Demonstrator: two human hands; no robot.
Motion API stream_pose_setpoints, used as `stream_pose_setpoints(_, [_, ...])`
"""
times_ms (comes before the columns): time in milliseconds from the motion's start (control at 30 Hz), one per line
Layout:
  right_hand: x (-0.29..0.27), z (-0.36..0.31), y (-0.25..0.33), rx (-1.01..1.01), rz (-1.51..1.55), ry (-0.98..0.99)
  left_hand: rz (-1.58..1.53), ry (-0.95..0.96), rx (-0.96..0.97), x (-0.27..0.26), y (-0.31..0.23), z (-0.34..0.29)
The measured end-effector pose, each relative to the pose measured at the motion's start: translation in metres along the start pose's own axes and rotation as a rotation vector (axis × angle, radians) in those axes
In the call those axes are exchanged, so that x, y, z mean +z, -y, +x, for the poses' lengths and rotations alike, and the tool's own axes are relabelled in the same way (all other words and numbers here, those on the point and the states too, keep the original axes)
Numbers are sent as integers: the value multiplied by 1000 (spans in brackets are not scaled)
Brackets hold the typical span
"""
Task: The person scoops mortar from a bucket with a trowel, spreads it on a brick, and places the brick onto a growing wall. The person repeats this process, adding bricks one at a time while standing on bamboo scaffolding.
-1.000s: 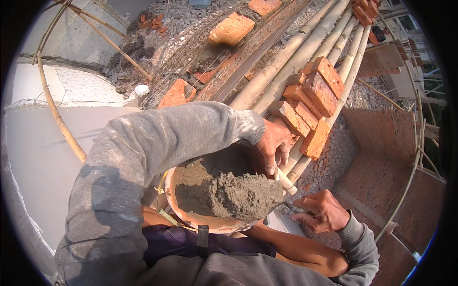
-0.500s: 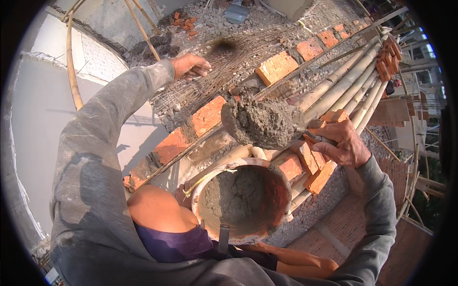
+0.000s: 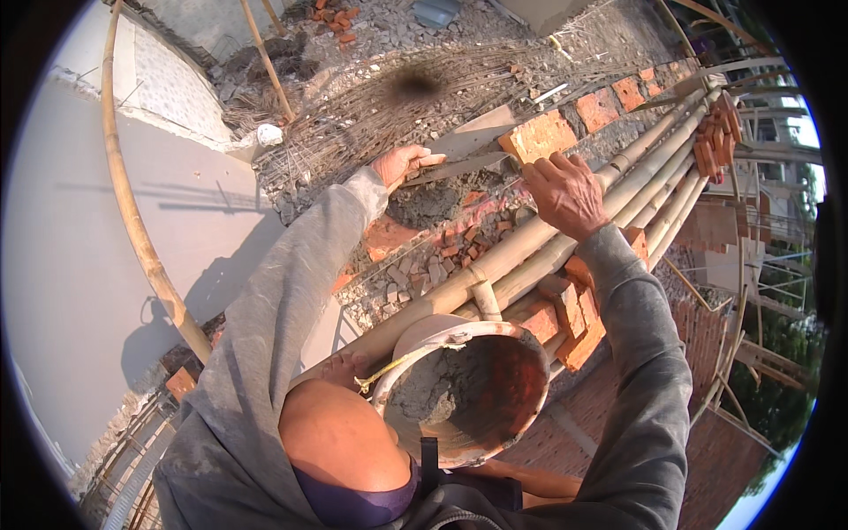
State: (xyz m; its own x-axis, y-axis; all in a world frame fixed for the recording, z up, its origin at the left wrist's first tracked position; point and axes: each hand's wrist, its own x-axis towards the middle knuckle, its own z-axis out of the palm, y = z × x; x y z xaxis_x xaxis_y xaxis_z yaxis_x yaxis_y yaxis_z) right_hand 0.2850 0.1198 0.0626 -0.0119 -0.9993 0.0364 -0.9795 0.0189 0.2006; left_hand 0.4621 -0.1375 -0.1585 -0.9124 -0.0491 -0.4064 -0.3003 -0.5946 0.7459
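Observation:
My left hand [image 3: 403,166] reaches to the brick wall, its fingers closed at the end of a thin, flat strip [image 3: 459,169]. Beyond the strip lies a flat grey-brown piece [image 3: 475,132] whose kind I cannot tell. My right hand [image 3: 565,196] is curled at the near edge of an orange brick [image 3: 537,138] on the wall; what its fingers close on is hidden. Wet mortar [image 3: 424,210] lies on the wall below the strip. A bucket of mortar [image 3: 425,389] stands close to my body. The trowel cannot be made out now.
Bamboo poles [image 3: 530,238] run along the wall's near side, with loose bricks [image 3: 579,322] on them beside the bucket. Another brick stack [image 3: 720,137] sits at the far right. An upright bamboo pole [image 3: 132,203] stands at left, before a grey wall [image 3: 177,194]. Rubble lies beyond.
My right hand has moved up and left from beside the bucket to the brick; the trowel load of mortar is gone from view. My left hand has come down and right to the strip.

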Motion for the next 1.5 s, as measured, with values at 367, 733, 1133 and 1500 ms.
stream_pose_setpoints(367, [-56,15,51,302,-222,254,-10,-70,-38,35,-34,-14])
stream_pose_setpoints(733, [-47,-2,145,263,47,49,-301,240,-9,-30,-8,-39])
stream_pose_setpoints(1133, [-256,-161,57,682,608,503,302,86,-45,2,-16,-37])
stream_pose_setpoints(1500, [-144,-200,282,616,346,695,379,9,-38,-12,-12,-61])
